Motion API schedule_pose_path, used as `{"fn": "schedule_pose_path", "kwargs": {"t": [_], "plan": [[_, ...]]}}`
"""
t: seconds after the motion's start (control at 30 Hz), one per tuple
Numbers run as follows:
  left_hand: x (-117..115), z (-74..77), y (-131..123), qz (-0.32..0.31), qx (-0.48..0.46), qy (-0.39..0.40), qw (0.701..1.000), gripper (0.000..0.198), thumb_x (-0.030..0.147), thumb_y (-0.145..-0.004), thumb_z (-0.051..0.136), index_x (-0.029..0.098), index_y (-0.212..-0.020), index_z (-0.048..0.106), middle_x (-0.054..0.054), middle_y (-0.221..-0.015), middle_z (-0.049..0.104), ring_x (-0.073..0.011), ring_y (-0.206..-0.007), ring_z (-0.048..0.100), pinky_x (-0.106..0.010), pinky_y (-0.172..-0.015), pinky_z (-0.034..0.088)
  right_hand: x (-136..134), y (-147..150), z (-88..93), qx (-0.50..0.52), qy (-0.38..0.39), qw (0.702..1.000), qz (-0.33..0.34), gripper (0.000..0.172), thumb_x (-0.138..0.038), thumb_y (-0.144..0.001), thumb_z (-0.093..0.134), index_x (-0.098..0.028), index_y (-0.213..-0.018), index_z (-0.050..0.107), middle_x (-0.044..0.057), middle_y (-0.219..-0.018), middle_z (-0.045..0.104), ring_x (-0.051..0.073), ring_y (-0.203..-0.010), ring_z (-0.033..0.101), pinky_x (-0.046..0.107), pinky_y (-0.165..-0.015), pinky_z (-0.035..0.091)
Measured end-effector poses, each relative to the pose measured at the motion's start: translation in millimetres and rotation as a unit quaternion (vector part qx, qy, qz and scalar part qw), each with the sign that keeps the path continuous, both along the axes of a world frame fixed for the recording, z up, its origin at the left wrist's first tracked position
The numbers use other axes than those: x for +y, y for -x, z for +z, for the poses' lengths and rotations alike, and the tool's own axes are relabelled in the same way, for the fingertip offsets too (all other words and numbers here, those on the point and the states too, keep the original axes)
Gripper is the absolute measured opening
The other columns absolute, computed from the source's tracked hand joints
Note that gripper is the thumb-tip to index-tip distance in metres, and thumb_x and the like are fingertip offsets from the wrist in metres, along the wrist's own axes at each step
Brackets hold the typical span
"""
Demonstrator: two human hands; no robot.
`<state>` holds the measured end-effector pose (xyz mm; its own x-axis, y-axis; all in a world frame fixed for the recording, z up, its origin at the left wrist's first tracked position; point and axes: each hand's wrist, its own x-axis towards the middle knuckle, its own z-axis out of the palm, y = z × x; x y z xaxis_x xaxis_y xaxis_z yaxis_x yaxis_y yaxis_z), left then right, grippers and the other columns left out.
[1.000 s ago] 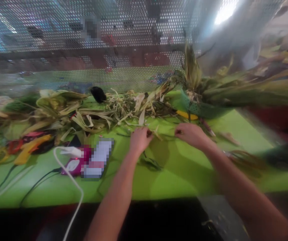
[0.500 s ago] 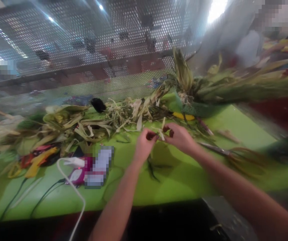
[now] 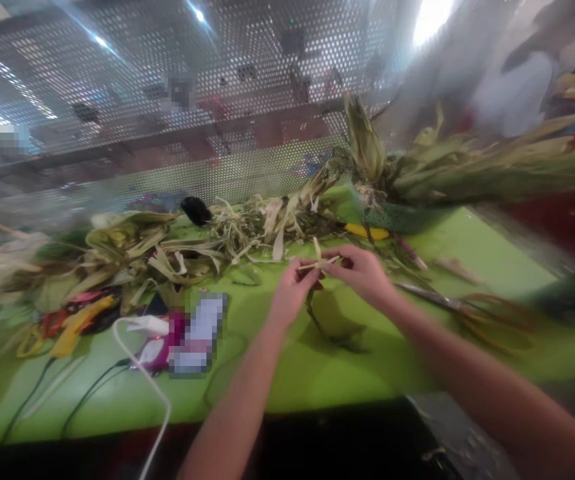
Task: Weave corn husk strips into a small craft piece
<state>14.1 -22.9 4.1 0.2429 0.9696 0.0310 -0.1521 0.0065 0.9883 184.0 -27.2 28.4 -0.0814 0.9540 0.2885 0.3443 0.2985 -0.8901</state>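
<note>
My left hand (image 3: 291,293) and my right hand (image 3: 362,271) meet over the middle of the green table (image 3: 317,373). Both pinch a thin pale strip of dried leaf (image 3: 320,260), fingers closed on it. A dark green stem (image 3: 317,320) hangs down from the hands toward the table. Behind them lies a long heap of dried husks and leaves (image 3: 177,247).
A green basket (image 3: 407,217) full of long leaves stands at the back right, a yellow tool (image 3: 367,232) beside it. Scissors (image 3: 437,299) lie right of my right hand. A pink device (image 3: 160,343) with a white cable (image 3: 152,387), and yellow-handled tools (image 3: 75,323), lie left. Perforated metal wall behind.
My hands came together from apart, lifted slightly off the table, and now hold the pale strip between them; the green stem hangs below them.
</note>
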Motion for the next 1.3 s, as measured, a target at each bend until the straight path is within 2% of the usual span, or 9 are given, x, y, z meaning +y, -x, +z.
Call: {"fn": "schedule_pose_path", "kwargs": {"t": [0.13, 0.33, 0.5, 0.63, 0.77, 0.93, 1.07, 1.17, 1.3], "plan": [[0.2, -1.1, 0.4, 0.021, 0.012, -0.011, 1.000, 0.032, 0.041, -0.075, 0.071, 0.017, -0.091, 0.057, -0.001, -0.077, 0.062, -0.0107, -0.066, 0.059, -0.026, -0.066, 0.048, -1.2, -0.8, 1.6, -0.053, -0.026, 0.997, -0.047, 0.019, -0.036, -0.078, 0.069, -0.018, -0.078, 0.067, 0.004, -0.074, 0.065, 0.016, -0.067, 0.056, 0.027, -0.059, 0.041], [-1.2, -0.2, -0.3, 0.028, 0.060, -0.029, 0.997, 0.027, 0.040, -0.077, 0.067, 0.018, -0.091, 0.060, 0.001, -0.072, 0.058, -0.0102, -0.063, 0.052, -0.023, -0.058, 0.041, -3.2, 0.1, 4.3, -0.085, -0.084, 0.992, -0.032, 0.006, -0.024, -0.080, 0.066, -0.019, -0.077, 0.067, 0.004, -0.078, 0.064, 0.016, -0.067, 0.056, 0.027, -0.061, 0.042], [-2.4, 0.6, -0.6, 0.012, 0.081, -0.052, 0.995, 0.021, 0.035, -0.079, 0.064, 0.019, -0.093, 0.063, 0.002, -0.070, 0.054, -0.0099, -0.063, 0.047, -0.022, -0.056, 0.036, -3.0, -0.5, 4.0, -0.115, -0.141, 0.983, -0.029, 0.004, -0.020, -0.082, 0.064, -0.019, -0.079, 0.067, 0.005, -0.082, 0.064, 0.017, -0.072, 0.058, 0.028, -0.065, 0.043], [-3.3, 0.6, -0.9, 0.006, 0.069, -0.045, 0.997, 0.020, 0.033, -0.079, 0.063, 0.020, -0.094, 0.063, 0.002, -0.071, 0.055, -0.0094, -0.062, 0.045, -0.022, -0.057, 0.035, -3.2, -0.8, 5.3, -0.111, -0.131, 0.985, -0.029, 0.008, -0.027, -0.082, 0.065, -0.020, -0.080, 0.066, 0.005, -0.082, 0.064, 0.016, -0.069, 0.056, 0.028, -0.062, 0.043], [-3.2, 0.5, -1.7, 0.021, 0.070, -0.027, 0.997, 0.023, 0.040, -0.078, 0.065, 0.020, -0.089, 0.063, 0.003, -0.068, 0.055, -0.0091, -0.060, 0.045, -0.023, -0.058, 0.035, -4.1, -0.2, 5.9, -0.096, -0.115, 0.988, -0.030, 0.015, -0.034, -0.081, 0.067, -0.020, -0.080, 0.064, 0.004, -0.080, 0.063, 0.014, -0.064, 0.053, 0.027, -0.059, 0.042], [-1.2, -4.0, -1.9, 0.036, 0.047, -0.021, 0.998, 0.022, 0.039, -0.077, 0.067, 0.019, -0.085, 0.061, 0.005, -0.059, 0.046, -0.0077, -0.053, 0.039, -0.023, -0.052, 0.030, -4.4, 0.6, 5.6, -0.060, -0.041, 0.996, -0.055, 0.025, -0.042, -0.077, 0.070, -0.018, -0.080, 0.062, 0.003, -0.074, 0.063, 0.012, -0.059, 0.049, 0.025, -0.052, 0.038], [-0.8, -5.8, -2.8, 0.037, 0.050, -0.026, 0.998, 0.022, 0.038, -0.077, 0.067, 0.018, -0.084, 0.061, 0.005, -0.059, 0.046, -0.0074, -0.052, 0.039, -0.022, -0.050, 0.029, -4.2, 0.6, 5.6, -0.064, -0.023, 0.998, -0.017, 0.017, -0.035, -0.079, 0.067, -0.018, -0.075, 0.064, 0.002, -0.071, 0.062, 0.013, -0.060, 0.050, 0.025, -0.054, 0.037], [-1.5, -3.4, -3.5, 0.025, 0.052, -0.012, 0.998, 0.024, 0.040, -0.077, 0.067, 0.018, -0.084, 0.061, 0.004, -0.062, 0.050, -0.0072, -0.054, 0.040, -0.022, -0.052, 0.030, -3.5, -0.3, 4.4, -0.078, -0.058, 0.995, -0.031, 0.013, -0.029, -0.080, 0.066, -0.019, -0.071, 0.062, 0.002, -0.072, 0.061, 0.014, -0.064, 0.052, 0.026, -0.057, 0.038], [-1.9, 0.3, -3.0, -0.009, 0.031, 0.003, 0.999, 0.027, 0.044, -0.082, 0.061, 0.017, -0.082, 0.061, 0.002, -0.064, 0.053, -0.0067, -0.053, 0.040, -0.023, -0.052, 0.029, -1.3, -0.9, 1.7, -0.055, -0.055, 0.996, -0.039, 0.012, -0.027, -0.079, 0.064, -0.019, -0.071, 0.059, 0.001, -0.072, 0.059, 0.014, -0.067, 0.051, 0.026, -0.059, 0.038]]}}
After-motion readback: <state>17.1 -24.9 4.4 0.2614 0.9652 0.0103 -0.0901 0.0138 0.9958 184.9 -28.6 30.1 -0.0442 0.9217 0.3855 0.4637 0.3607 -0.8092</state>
